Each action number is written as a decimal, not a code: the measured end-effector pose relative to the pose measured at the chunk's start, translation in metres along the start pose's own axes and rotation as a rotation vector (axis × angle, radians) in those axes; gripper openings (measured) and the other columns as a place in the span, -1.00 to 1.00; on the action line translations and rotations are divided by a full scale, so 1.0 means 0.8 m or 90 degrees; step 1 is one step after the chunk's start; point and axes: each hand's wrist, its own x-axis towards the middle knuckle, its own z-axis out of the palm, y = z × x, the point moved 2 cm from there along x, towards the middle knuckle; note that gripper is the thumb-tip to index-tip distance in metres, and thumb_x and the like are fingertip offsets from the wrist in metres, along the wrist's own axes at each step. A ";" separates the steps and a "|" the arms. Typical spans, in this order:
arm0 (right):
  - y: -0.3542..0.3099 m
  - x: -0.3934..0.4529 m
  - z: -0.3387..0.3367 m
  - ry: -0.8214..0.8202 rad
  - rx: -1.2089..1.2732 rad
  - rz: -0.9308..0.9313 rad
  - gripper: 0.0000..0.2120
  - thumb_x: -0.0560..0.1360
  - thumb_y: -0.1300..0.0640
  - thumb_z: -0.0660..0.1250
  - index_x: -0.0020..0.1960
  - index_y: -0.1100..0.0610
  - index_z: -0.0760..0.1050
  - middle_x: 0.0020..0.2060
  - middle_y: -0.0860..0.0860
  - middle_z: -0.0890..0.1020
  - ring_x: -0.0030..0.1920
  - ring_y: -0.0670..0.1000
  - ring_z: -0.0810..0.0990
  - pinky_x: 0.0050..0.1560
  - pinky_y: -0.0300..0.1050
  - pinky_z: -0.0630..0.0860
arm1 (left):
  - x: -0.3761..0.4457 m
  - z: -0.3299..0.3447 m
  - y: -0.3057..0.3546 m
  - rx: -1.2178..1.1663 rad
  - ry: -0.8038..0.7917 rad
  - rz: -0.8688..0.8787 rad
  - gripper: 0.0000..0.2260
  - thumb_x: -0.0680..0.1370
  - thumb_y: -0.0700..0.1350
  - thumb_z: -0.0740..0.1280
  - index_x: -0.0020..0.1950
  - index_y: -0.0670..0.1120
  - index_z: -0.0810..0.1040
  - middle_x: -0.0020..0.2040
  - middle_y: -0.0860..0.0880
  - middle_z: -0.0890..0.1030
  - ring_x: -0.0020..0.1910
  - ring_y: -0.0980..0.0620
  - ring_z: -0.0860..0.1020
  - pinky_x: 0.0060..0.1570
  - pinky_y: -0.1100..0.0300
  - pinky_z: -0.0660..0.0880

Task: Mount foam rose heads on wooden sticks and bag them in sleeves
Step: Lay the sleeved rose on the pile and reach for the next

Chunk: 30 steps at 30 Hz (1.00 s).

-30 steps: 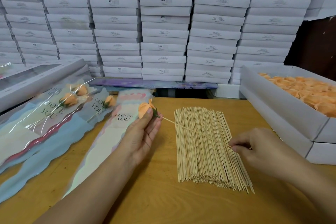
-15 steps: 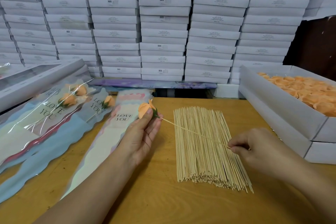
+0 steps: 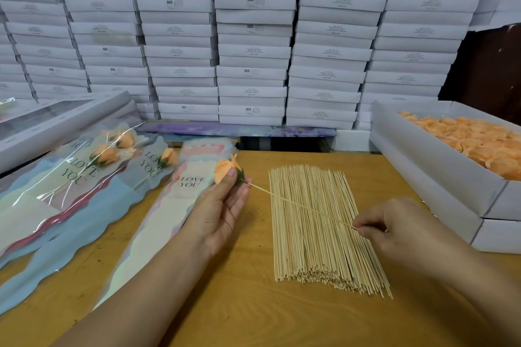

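Observation:
My left hand (image 3: 218,210) holds an orange foam rose head (image 3: 224,170) with a green base between thumb and fingers, above the table. A thin wooden stick (image 3: 298,205) runs from the rose's base down to the right, where my right hand (image 3: 394,229) pinches its far end. Under the stick lies a flat pile of wooden sticks (image 3: 321,234) on the wooden table (image 3: 239,304). A stack of "I LOVE YOU" sleeves (image 3: 169,205) lies left of my left hand. Further left, bagged roses (image 3: 105,155) rest in their sleeves.
An open white box of orange rose heads (image 3: 479,144) stands on another box at the right edge. A windowed box (image 3: 42,121) sits at the far left. A wall of stacked white boxes (image 3: 253,36) fills the back.

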 end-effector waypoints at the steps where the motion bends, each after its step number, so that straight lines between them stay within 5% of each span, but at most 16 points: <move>1: 0.000 0.000 0.000 0.000 -0.001 -0.002 -0.87 0.55 0.11 0.40 0.02 -0.05 0.70 -0.12 -0.32 0.67 -0.11 -0.22 0.64 0.01 -0.15 0.61 | 0.000 0.000 0.000 0.000 0.001 0.001 -0.74 0.45 -0.20 0.43 0.10 -0.26 0.61 -0.08 -0.24 0.71 -0.21 -0.01 0.72 -0.25 0.22 0.67; 8: 0.004 0.002 0.003 0.007 -0.013 -0.006 -0.85 0.55 0.10 0.40 0.07 -0.06 0.69 0.01 -0.27 0.68 -0.09 -0.28 0.59 0.00 -0.30 0.55 | 0.001 -0.003 -0.001 0.007 -0.004 -0.004 -0.74 0.45 -0.19 0.44 0.10 -0.26 0.61 -0.06 -0.25 0.71 -0.20 -0.02 0.73 -0.27 0.21 0.67; 16: 0.001 0.000 0.006 0.001 -0.023 0.009 -0.83 0.56 0.07 0.38 0.11 -0.09 0.68 0.04 -0.26 0.68 -0.12 -0.21 0.65 -0.04 -0.23 0.61 | 0.003 -0.004 -0.001 0.002 -0.004 -0.001 -0.75 0.45 -0.19 0.44 0.09 -0.26 0.62 -0.07 -0.24 0.71 -0.20 -0.01 0.72 -0.23 0.21 0.67; 24: -0.017 -0.005 -0.001 0.015 -0.020 0.006 -0.89 0.54 0.05 0.41 0.01 -0.10 0.70 -0.17 -0.20 0.68 -0.20 -0.14 0.65 -0.13 -0.17 0.63 | 0.002 -0.003 -0.002 -0.002 -0.001 -0.001 -0.75 0.44 -0.19 0.45 0.07 -0.26 0.63 -0.09 -0.24 0.72 -0.21 -0.01 0.72 -0.24 0.21 0.67; 30: -0.023 -0.008 -0.001 0.026 -0.039 -0.057 -0.80 0.60 0.09 0.31 0.12 -0.03 0.68 -0.02 -0.19 0.69 -0.10 -0.16 0.63 -0.04 -0.24 0.58 | 0.001 -0.002 0.001 -0.015 0.000 0.001 -0.75 0.45 -0.20 0.45 0.08 -0.26 0.62 -0.09 -0.24 0.72 -0.18 -0.01 0.73 -0.26 0.23 0.66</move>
